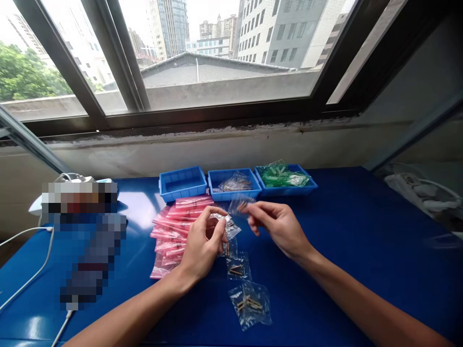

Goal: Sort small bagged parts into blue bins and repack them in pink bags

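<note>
Your left hand [201, 246] clamps a small clear plastic bag of brass pins [227, 226] between thumb and fingers, while your right hand [278, 229] pinches a second clear plastic bag [239, 204] (slightly blurred) just in front of a blue plastic tray [234, 193], both above a glossy blue table [336, 226].

blue bins [231, 196] along the back, pink bags [170, 231] by left hand [202, 246], passage right of right hand [278, 229]
</note>
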The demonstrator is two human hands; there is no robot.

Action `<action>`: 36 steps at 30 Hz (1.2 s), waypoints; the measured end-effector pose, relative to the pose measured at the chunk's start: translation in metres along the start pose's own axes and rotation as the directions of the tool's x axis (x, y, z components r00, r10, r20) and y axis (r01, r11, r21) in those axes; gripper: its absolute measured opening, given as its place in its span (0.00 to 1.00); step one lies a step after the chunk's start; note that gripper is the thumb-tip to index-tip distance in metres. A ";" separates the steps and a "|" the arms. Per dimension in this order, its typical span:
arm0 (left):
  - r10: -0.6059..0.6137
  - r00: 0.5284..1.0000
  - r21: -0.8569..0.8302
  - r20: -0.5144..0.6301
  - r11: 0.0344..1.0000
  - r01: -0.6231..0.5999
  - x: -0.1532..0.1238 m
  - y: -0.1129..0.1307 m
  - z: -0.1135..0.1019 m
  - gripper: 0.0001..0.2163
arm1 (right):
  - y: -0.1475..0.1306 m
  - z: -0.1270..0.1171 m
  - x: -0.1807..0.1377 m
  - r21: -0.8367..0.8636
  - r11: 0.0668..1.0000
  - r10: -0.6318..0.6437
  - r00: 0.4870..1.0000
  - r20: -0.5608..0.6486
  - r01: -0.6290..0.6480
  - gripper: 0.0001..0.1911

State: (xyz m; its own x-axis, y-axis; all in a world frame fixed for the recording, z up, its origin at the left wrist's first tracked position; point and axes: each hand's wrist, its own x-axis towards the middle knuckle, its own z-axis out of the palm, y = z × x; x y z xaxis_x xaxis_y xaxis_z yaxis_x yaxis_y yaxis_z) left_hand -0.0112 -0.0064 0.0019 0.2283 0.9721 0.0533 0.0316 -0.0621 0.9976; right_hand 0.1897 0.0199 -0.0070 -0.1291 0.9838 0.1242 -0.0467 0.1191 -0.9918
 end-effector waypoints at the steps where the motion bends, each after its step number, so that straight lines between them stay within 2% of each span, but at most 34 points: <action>1: 0.000 1.000 0.000 0.002 1.000 0.000 0.000 0.000 0.000 0.12 | 0.002 -0.001 0.003 0.088 0.996 0.035 0.999 -0.037 -0.031 0.17; 3: -0.002 1.000 0.009 0.010 1.000 0.002 0.000 0.001 0.000 0.12 | 0.005 -0.003 0.006 0.191 0.978 0.092 0.995 -0.026 -0.085 0.22; 4: -0.001 1.000 0.010 0.010 1.000 0.001 0.000 0.001 0.000 0.12 | 0.005 -0.003 0.007 0.190 0.976 0.110 0.994 0.009 -0.110 0.24; 6: 0.003 1.000 0.005 0.006 1.000 -0.003 0.000 0.002 0.000 0.11 | 0.005 -0.005 0.006 0.063 0.992 0.104 0.992 0.070 -0.109 0.23; 8: 0.007 1.000 0.002 0.004 1.000 -0.007 0.000 0.003 0.000 0.10 | 0.004 -0.005 0.003 -0.203 0.979 0.021 0.996 0.084 -0.004 0.19; 11: 0.011 1.000 -0.001 0.005 1.000 -0.011 0.000 0.003 0.000 0.10 | 0.004 -0.005 -0.002 -0.561 0.798 -0.159 0.975 0.158 0.221 0.13; 14: 0.016 1.000 -0.015 0.013 1.000 -0.016 0.000 0.002 -0.001 0.09 | 0.009 -0.006 -0.004 -0.677 0.654 -0.192 0.940 0.283 0.338 0.14; 20: 0.018 0.999 -0.015 0.029 1.000 -0.018 0.000 -0.001 -0.002 0.10 | 0.012 -0.008 -0.004 -0.725 0.569 -0.158 0.917 0.366 0.387 0.21; 26: 0.016 0.999 0.005 0.030 1.000 -0.016 0.000 0.001 -0.001 0.10 | 0.014 -0.011 -0.003 -0.697 0.488 -0.283 0.850 0.444 0.526 0.11; 29: 0.020 0.999 0.020 0.035 1.000 -0.020 0.000 0.002 0.000 0.09 | 0.015 -0.010 -0.002 -0.674 0.454 -0.314 0.813 0.491 0.583 0.09; 32: 0.024 0.999 0.026 0.033 0.999 -0.024 0.000 0.003 -0.001 0.09 | 0.013 -0.009 -0.002 -0.664 0.476 -0.318 0.817 0.481 0.576 0.09; 36: 0.037 0.999 0.037 0.025 0.999 -0.038 -0.001 0.002 -0.001 0.08 | 0.002 -0.007 -0.004 -0.636 0.624 -0.329 0.890 0.315 0.455 0.06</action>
State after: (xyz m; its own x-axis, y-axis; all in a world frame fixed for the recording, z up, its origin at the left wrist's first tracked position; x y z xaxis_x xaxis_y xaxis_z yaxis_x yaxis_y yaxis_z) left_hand -0.0127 -0.0074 0.0043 0.2536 0.9632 0.0886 0.0589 -0.1068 0.9925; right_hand 0.1973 0.0175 -0.0101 -0.4118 0.7946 0.4462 0.5418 0.6072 -0.5812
